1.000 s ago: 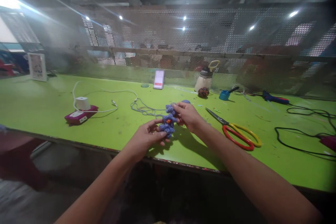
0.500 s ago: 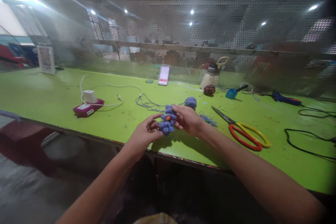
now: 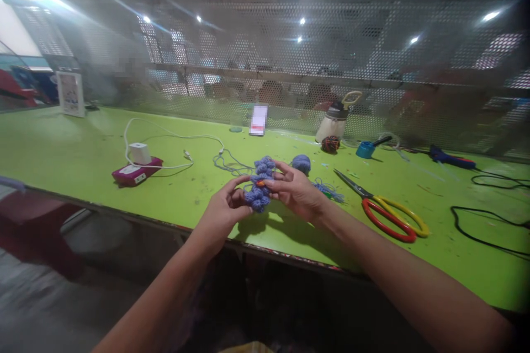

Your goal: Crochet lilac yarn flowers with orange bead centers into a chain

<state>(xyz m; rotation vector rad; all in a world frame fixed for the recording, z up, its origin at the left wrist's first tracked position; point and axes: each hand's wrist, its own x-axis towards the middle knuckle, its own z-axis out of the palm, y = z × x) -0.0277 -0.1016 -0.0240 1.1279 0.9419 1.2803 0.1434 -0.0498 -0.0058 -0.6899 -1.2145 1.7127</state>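
A purple-blue crocheted flower [image 3: 257, 198] with an orange centre is held up over the near edge of the table. My left hand [image 3: 226, 207] pinches its lower left petals between thumb and fingers. On the other side, my right hand [image 3: 296, 187] grips it, the thumb lying by the orange centre and partly covering it. Behind my right hand sits a ball of matching yarn [image 3: 301, 164]. A loose strand of yarn [image 3: 232, 164] runs over the table behind the flower. Cut yarn ends [image 3: 329, 190] lie to the right of my right hand.
Large scissors [image 3: 387, 209] with red and yellow handles lie at right, near my right forearm. A purple power adapter [image 3: 138, 171] with a white charger is at left. Farther back stand a phone [image 3: 259, 119], a bottle [image 3: 332, 121], a dark yarn ball [image 3: 330, 144] and a blue tape roll [image 3: 365, 149].
My right thumb has moved down from the flower's top petal onto its orange centre. The flower has shifted slightly left and tilted, with both hands still holding it.
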